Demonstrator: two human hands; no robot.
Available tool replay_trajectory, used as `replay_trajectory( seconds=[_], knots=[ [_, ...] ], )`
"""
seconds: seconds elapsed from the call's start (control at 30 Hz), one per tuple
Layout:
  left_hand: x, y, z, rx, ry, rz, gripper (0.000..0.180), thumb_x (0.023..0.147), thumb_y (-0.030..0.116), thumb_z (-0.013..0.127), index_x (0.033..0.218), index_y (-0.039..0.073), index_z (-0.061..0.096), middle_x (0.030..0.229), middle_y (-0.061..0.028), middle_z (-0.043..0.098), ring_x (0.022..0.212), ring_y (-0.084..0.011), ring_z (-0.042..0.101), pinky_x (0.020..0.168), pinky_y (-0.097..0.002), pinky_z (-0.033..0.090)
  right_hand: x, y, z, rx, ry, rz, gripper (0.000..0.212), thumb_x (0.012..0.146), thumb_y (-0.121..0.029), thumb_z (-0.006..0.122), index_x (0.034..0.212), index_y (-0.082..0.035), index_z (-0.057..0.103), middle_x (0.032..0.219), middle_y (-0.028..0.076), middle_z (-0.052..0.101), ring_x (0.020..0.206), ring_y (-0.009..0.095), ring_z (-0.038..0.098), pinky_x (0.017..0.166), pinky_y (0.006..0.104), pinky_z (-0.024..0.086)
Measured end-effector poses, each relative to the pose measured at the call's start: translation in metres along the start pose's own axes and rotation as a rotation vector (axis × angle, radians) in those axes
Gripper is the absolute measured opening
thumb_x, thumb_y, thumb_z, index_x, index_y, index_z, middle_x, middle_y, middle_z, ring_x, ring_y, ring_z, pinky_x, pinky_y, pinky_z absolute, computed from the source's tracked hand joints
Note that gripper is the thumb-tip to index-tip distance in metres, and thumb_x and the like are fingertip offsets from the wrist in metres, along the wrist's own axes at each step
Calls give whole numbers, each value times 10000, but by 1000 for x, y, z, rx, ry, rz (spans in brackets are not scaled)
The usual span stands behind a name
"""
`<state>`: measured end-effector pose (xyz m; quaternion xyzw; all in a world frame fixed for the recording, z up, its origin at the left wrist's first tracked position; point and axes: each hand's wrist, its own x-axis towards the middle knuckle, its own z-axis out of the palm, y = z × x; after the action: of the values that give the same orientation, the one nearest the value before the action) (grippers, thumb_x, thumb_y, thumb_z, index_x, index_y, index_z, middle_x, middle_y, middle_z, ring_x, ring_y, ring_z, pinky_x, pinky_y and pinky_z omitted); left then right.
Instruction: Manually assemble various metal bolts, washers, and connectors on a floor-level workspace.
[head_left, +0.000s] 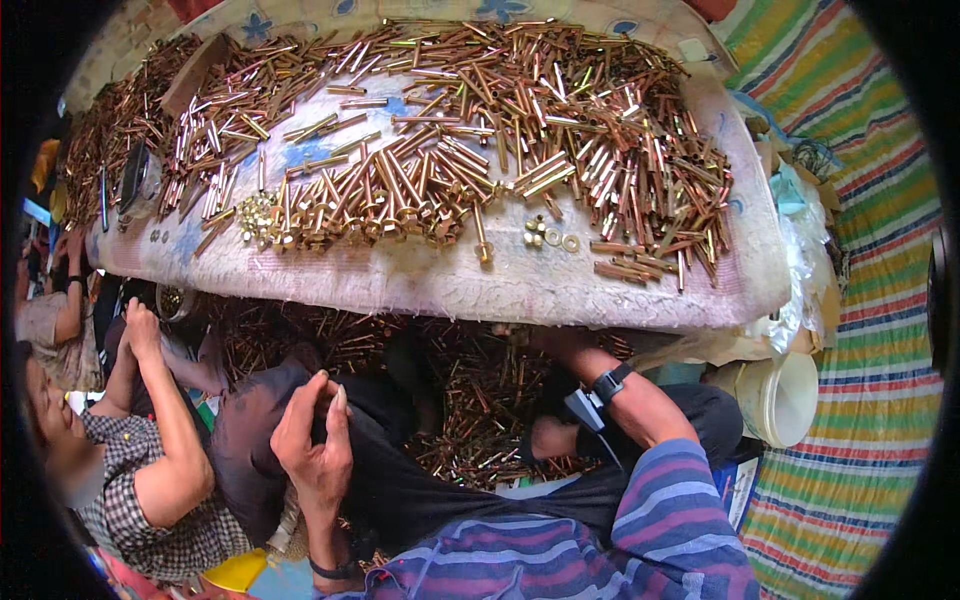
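My left hand [318, 440] is raised above my lap, in front of the cloth-covered table [390, 278]. Its fingers are curled toward the thumb, and whatever the pinch holds is too small to make out. My right hand [560, 343] reaches to the table's near edge, where its fingers are mostly hidden. Gold-coloured bolts with hex heads [400, 205] lie in a row on the cloth. A single bolt [483, 240] stands out nearer the edge. Beside it are a few small nuts [533, 235] and flat washers [571, 242].
Loose metal rods or sleeves [640, 170] cover the table's back and right. More nuts [258, 220] are heaped at left. Many rods [460, 440] lie on the floor below. A white bucket [785, 400] is at right. Another person [170, 470] sits close on my left.
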<state>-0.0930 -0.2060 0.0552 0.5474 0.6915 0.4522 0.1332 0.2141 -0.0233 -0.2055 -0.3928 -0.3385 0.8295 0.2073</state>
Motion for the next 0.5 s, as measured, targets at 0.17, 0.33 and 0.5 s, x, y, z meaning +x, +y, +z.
replay_trajectory(
  seconds=[0.17, 0.33, 0.5],
  knots=[
    [-2, -1, -4, -47, -4, -16, 231, 930, 9, 641, 1152, -53, 647, 880, -73, 675, 716, -112, 607, 663, -245, 498, -28, -17, 48, 134, -74, 231, 399, 1008, -437, 500, 1197, -88, 536, 943, 75, 625, 724, 170, 613, 474, 254, 508],
    [-5, -2, -15, -83, -17, -52, 250, 931, 26, 649, 1167, -56, 646, 886, -75, 677, 707, -109, 611, 654, -250, 505, -104, -81, 130, 140, 15, 480, 295, 979, -411, 570, 1002, -117, 549, 768, 20, 585, 524, 106, 524, 274, 173, 277],
    [10, 29, -16, -181, -169, -205, 269, 924, 73, 678, 1160, -55, 653, 873, -81, 685, 675, -105, 614, 625, -254, 511, -141, -139, 140, 271, -102, 387, 262, 979, -385, 557, 982, -123, 544, 751, 5, 544, 536, 78, 496, 294, 157, 293]
  ],
)
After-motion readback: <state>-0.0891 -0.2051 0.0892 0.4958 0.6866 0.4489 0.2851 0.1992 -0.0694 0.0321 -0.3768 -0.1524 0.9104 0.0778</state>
